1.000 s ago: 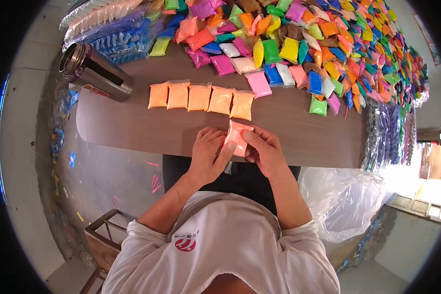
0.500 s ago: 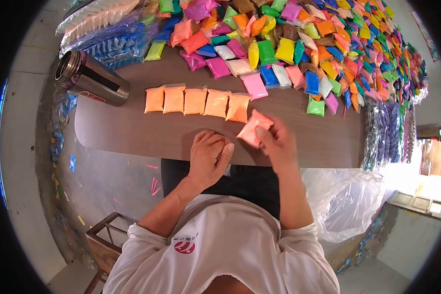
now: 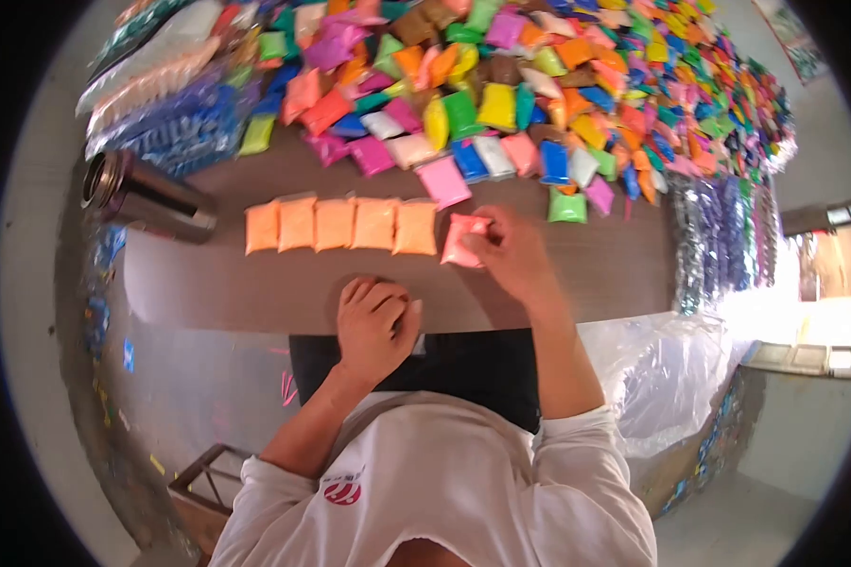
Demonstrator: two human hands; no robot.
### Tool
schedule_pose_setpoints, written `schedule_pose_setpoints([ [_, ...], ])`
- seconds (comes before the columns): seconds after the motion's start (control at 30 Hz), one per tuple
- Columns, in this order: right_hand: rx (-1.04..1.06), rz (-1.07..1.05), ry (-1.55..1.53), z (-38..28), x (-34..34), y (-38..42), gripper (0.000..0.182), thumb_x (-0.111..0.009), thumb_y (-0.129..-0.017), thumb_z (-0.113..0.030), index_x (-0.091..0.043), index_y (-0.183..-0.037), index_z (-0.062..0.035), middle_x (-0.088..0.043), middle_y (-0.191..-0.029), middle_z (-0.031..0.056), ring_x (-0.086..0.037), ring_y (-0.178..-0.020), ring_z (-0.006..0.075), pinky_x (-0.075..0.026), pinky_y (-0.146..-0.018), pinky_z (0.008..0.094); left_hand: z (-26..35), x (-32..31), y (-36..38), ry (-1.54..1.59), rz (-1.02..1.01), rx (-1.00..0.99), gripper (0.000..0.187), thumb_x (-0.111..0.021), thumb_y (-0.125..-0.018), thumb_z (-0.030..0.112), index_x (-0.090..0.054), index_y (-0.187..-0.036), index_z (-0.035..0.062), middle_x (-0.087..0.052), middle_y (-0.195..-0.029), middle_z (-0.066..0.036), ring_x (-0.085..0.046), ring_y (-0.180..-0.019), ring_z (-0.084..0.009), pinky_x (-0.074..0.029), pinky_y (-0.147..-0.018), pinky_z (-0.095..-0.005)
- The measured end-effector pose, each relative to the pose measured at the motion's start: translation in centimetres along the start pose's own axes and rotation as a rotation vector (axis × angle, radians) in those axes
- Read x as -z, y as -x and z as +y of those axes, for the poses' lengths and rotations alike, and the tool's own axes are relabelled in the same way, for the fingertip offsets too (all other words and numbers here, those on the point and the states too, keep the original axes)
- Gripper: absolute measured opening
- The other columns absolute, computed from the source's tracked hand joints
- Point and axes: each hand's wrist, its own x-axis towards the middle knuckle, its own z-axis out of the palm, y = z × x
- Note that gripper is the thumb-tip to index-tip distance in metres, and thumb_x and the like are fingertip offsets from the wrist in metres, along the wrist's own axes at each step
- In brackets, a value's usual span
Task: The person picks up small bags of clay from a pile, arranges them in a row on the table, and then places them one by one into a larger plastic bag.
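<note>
Several light-orange packets lie side by side in a row on the brown table. At the right end of that row is a coral-pink packet, a small gap away from the last orange one. My right hand grips this packet's right side between thumb and fingers. Near the table's front edge rests my left hand, its fingers curled; nothing shows in it.
A large pile of coloured packets covers the back and right of the table. A metal flask lies tilted at the left. Bagged packets are at the back left, clear plastic strips at the right.
My right hand has brought the coral-pink packet down beside the right end of the orange row. The camera view has shifted, so the table's contents appear further left. My left hand stays curled.
</note>
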Motion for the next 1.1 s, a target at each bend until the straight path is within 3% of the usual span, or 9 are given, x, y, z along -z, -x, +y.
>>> schedule_pose_setpoints([
  [0.13,-0.096,-0.225,-0.241,0.2,2.6,0.5,0.02,-0.065,-0.093,-0.013,-0.068,-0.106,0.0026,-0.067,-0.076,0.0088,-0.064,-0.068,0.0147,-0.051,-0.061,0.032,0.1,-0.2,-0.1,-0.003,0.002,-0.042,0.013,-0.071,-0.08,0.004,-0.062,-0.071,0.0045,-0.065,-0.085,-0.006,-0.061,-0.082,-0.0297,-0.046,-0.089,-0.0427],
  [0.27,-0.101,-0.163,-0.38,-0.3,4.2,-0.5,0.017,-0.063,-0.095,-0.013,-0.069,-0.103,0.0011,-0.066,-0.077,0.0045,-0.061,-0.064,0.0091,-0.046,-0.055,0.026,0.4,-0.2,-0.1,-0.047,-0.005,-0.048,0.013,-0.071,-0.08,0.004,-0.062,-0.071,0.0046,-0.065,-0.085,-0.006,-0.061,-0.082,-0.0291,-0.046,-0.092,-0.0435],
  [0.43,0.045,0.28,-0.855,-2.4,7.4,-7.0,0.023,-0.065,-0.095,-0.012,-0.068,-0.115,-0.0008,-0.066,-0.091,0.0021,-0.063,-0.077,0.0095,-0.051,-0.065,0.0265,0.4,-0.4,0.0,-0.071,-0.02,-0.055,0.013,-0.071,-0.08,0.007,-0.062,-0.071,0.005,-0.064,-0.086,-0.006,-0.06,-0.082,-0.0285,-0.045,-0.094,-0.044],
  [0.53,0.286,0.81,-0.153,1.8,10.6,-10.5,0.027,-0.068,-0.092,-0.013,-0.068,-0.115,0.0003,-0.069,-0.097,0.0054,-0.068,-0.084,0.0152,-0.054,-0.07,0.0294,0.4,-0.4,0.1,-0.09,-0.015,-0.051,0.014,-0.071,-0.081,0.007,-0.062,-0.071,0.0047,-0.064,-0.086,-0.006,-0.06,-0.083,-0.029,-0.045,-0.093,-0.0443],
  [0.6,0.241,1.017,0.097,4.3,13.4,-10.8,0.032,-0.071,-0.088,-0.015,-0.065,-0.116,0.0004,-0.07,-0.102,0.0156,-0.067,-0.092,0.0312,-0.054,-0.08,0.0406,0.3,-0.4,0.2,-0.089,-0.018,-0.053,0.015,-0.071,-0.081,0.008,-0.061,-0.071,0.0047,-0.063,-0.086,-0.006,-0.06,-0.083,-0.0294,-0.045,-0.092,-0.0444],
  [0.77,-0.024,0.936,0.714,11.2,19.1,-10.3,0.032,-0.075,-0.084,-0.025,-0.068,-0.108,-0.0055,-0.071,-0.105,0.0164,-0.068,-0.095,0.0372,-0.052,-0.081,0.0515,0.4,-0.6,0.0,-0.11,-0.016,-0.056,0.016,-0.072,-0.08,0.008,-0.06,-0.07,0.0052,-0.063,-0.085,-0.006,-0.059,-0.083,-0.0299,-0.045,-0.09,-0.0446],
  [0.87,-0.226,0.631,0.657,14.7,21.4,-10.6,0.031,-0.073,-0.085,-0.028,-0.069,-0.11,-0.01,-0.072,-0.096,0.0159,-0.068,-0.089,0.0404,-0.054,-0.077,0.0486,0.5,-0.8,0.0,-0.129,-0.012,-0.062,0.016,-0.072,-0.08,0.007,-0.059,-0.07,0.0057,-0.062,-0.085,-0.006,-0.059,-0.083,-0.0298,-0.045,-0.089,-0.0446],
  [0.97,-0.097,0.77,0.398,16.2,22.7,-9.0,0.026,-0.07,-0.09,-0.026,-0.069,-0.109,-0.0083,-0.073,-0.088,0.0118,-0.07,-0.086,0.0338,-0.055,-0.073,0.0407,0.4,-0.8,-0.1,-0.129,-0.007,-0.065,0.017,-0.072,-0.08,0.007,-0.058,-0.07,0.006,-0.062,-0.084,-0.006,-0.059,-0.082,-0.0299,-0.046,-0.088,-0.0447],
  [1.1,-0.003,0.514,-0.774,14.4,20.7,-4.0,0.028,-0.063,-0.097,-0.018,-0.064,-0.12,-0.003,-0.073,-0.101,0.0106,-0.071,-0.085,0.0232,-0.055,-0.07,0.0305,0.3,-0.9,0.0,-0.146,0.003,-0.057,0.017,-0.072,-0.079,0.007,-0.058,-0.07,0.0064,-0.062,-0.083,-0.006,-0.059,-0.081,-0.03,-0.046,-0.087,-0.0448],
])
